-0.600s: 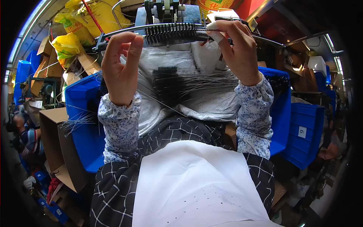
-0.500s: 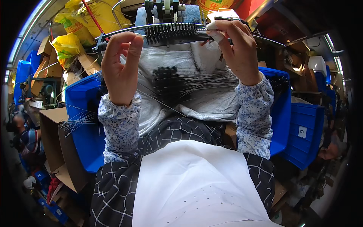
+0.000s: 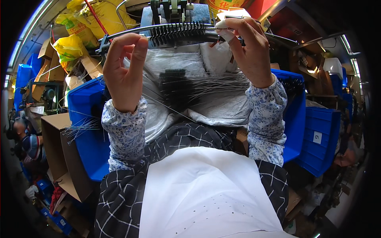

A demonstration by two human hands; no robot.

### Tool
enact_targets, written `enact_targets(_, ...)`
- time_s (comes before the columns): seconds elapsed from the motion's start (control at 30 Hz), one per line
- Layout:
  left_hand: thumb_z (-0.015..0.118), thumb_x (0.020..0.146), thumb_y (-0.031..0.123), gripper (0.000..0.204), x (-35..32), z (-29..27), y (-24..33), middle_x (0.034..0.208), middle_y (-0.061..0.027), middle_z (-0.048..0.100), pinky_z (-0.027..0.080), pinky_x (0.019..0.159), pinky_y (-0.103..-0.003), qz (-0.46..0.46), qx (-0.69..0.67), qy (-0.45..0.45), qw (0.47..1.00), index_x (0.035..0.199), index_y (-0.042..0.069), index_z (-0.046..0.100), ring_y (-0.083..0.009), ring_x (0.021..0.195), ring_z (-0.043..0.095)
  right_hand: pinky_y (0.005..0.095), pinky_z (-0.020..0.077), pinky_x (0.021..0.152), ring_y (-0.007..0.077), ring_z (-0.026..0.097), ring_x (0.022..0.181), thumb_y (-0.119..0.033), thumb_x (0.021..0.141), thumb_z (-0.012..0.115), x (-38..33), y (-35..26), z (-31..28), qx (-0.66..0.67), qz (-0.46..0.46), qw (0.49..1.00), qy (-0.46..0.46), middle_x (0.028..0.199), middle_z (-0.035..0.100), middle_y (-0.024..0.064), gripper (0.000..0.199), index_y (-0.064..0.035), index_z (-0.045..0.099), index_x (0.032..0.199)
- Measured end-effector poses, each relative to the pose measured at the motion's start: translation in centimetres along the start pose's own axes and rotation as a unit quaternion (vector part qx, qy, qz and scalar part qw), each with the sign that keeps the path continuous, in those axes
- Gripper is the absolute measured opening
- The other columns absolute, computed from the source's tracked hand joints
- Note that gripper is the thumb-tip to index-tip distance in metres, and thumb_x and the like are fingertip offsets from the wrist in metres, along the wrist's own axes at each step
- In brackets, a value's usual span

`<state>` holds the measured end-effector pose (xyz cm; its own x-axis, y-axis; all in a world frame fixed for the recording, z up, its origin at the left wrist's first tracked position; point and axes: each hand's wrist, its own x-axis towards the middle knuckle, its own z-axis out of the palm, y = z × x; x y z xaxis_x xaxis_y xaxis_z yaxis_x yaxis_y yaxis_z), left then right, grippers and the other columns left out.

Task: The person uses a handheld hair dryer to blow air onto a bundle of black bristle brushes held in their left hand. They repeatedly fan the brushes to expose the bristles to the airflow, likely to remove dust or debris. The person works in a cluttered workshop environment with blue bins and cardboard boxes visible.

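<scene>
Up at the machine, pretty much nothing has been moved since a moment ago: the black brush (image 3: 180, 33) is pinched at its end by the right hand (image 3: 248, 49), while the left hand (image 3: 123, 71) is kept half-curled, gripping nothing visible.

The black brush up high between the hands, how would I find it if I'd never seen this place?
Start at the big blue bin lined with white cloth. Look above it, where the left hand and right hand are raised. The black brush runs along a curved metal rod between them, unlike the loose brush lying below among thin wires.
</scene>
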<state>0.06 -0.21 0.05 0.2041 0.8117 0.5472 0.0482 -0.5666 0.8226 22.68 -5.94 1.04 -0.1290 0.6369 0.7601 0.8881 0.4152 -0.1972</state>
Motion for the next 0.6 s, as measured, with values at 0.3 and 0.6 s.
enact_targets(0.3,0.057,0.079,0.020,0.014,0.0,-0.3,-0.3,0.073,0.0020,0.053,0.036,0.060,-0.018,0.002,0.029,0.002,1.000,0.084,0.007,0.056,-0.0047,0.063,0.045,0.0309,0.0453,0.066,0.0169,0.057,0.068,-0.012,0.070,0.063,0.2,0.3,0.5,0.041,0.019,0.998,-0.037,0.070,0.059,0.0022,0.022,-0.0165,0.053,0.090)
enact_targets(0.6,0.055,0.081,0.017,0.014,0.0,-0.3,-1.1,0.076,0.0004,0.055,0.035,0.060,-0.018,-0.004,0.029,-0.001,1.000,0.087,0.005,0.055,-0.0047,0.065,0.045,0.0309,0.0459,0.065,0.0162,0.057,0.065,-0.009,0.070,0.063,-0.1,0.7,1.4,0.053,0.013,0.997,-0.051,0.070,0.059,0.0011,0.025,-0.0163,0.053,0.091)
